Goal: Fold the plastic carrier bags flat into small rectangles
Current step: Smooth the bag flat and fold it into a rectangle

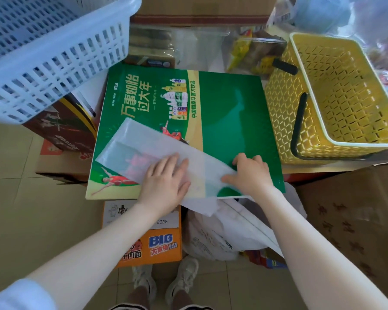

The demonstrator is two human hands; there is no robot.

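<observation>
A translucent white plastic carrier bag [141,148] lies flattened as a long strip across a green printed board [233,113]. Its near end hangs over the board's front edge. My left hand [166,177] presses flat on the middle of the bag with straight fingers. My right hand [249,171] rests on the bag's right edge, fingers curled down and the thumb on the plastic; whether it pinches the edge I cannot tell. More crumpled white bags [220,233] lie heaped below the board's front edge.
A yellow shopping basket [336,90] with black handles stands at the right. A white lattice basket [43,52] sits at the upper left on brown cartons. An orange noodle carton [152,245] is under the board, and a cardboard box [349,220] is at the lower right.
</observation>
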